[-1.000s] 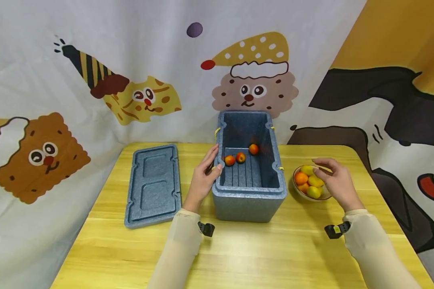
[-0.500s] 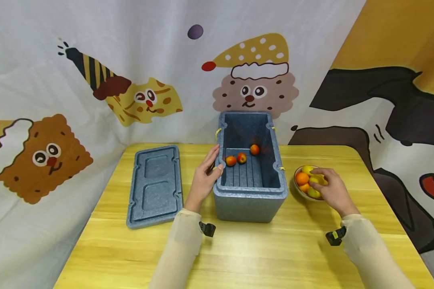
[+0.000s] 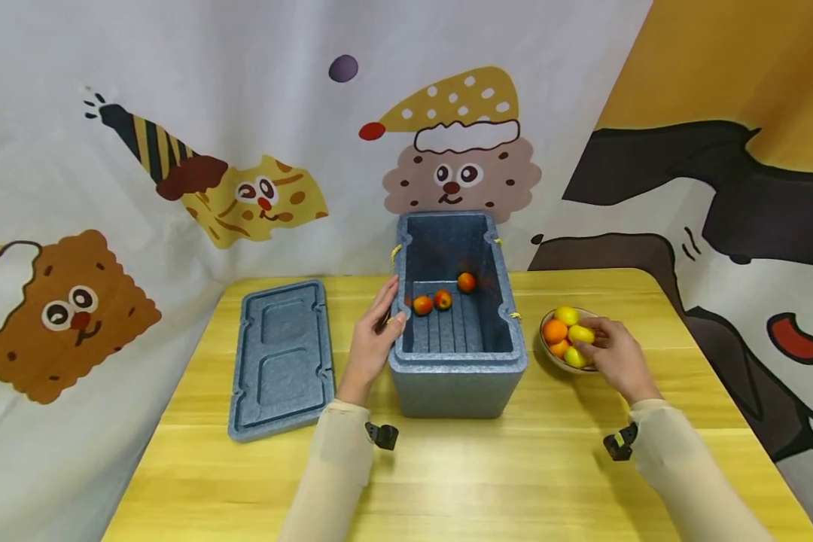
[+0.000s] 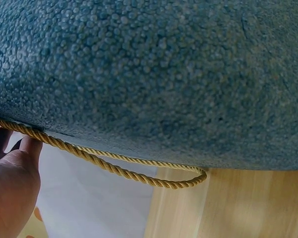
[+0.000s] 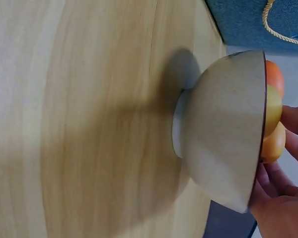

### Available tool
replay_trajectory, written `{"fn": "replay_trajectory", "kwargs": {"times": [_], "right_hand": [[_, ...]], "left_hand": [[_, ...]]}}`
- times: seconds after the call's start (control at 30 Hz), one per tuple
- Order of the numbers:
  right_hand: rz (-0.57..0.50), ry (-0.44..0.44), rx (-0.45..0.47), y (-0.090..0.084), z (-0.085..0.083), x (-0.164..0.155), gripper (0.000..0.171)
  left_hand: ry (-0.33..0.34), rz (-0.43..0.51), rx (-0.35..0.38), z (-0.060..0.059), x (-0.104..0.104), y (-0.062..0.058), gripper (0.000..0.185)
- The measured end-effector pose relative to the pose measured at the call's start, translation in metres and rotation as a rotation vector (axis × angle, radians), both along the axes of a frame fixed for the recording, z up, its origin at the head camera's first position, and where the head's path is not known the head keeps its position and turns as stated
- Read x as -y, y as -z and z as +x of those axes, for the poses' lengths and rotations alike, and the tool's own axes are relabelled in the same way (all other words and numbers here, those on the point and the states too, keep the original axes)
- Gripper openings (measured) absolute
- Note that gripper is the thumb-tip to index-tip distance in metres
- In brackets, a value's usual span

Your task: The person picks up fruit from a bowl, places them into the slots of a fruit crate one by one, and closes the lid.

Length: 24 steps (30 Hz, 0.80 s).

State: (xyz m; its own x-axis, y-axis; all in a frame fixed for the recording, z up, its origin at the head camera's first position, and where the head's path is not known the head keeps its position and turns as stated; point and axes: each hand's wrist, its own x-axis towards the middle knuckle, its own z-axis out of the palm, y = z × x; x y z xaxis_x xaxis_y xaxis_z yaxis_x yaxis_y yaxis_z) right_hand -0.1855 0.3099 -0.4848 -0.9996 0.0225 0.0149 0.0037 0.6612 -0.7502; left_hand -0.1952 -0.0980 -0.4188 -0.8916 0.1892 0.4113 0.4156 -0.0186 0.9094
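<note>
Cartoon-printed cloth hangs behind a yellow wooden bench (image 3: 447, 467) filling the lower frame. At centre stands an open blue foam box (image 3: 455, 376); its lid (image 3: 281, 357) lies flat at left, well apart. Three red-orange fruits (image 3: 442, 299) sit on the box floor. Right of the box, a bowl (image 3: 549, 354) holds orange and yellow fruit. Left hand (image 3: 371, 342) rests against the box's left wall, fingers straight, thumb on the rim, beside a yellow rope handle (image 4: 114, 166). Right hand (image 3: 613, 357) reaches into the bowl, grip pinching a yellow fruit (image 3: 580, 333).
</note>
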Motion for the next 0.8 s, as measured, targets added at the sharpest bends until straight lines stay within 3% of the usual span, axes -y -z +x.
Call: {"fn": "replay_trajectory", "kwargs": {"times": [0.4,0.8], "right_hand": [[0.055,0.056,-0.084,0.0075,-0.0007,0.0036,0.032],[0.047,0.043,-0.076,0.0066,-0.0024,0.0064,0.033]], "left_hand": [[0.010,-0.007,-0.010,0.0007,-0.0009,0.0026,0.050],[-0.010,-0.008,-0.015,0.0015,0.0019,0.0019,0.049]]}}
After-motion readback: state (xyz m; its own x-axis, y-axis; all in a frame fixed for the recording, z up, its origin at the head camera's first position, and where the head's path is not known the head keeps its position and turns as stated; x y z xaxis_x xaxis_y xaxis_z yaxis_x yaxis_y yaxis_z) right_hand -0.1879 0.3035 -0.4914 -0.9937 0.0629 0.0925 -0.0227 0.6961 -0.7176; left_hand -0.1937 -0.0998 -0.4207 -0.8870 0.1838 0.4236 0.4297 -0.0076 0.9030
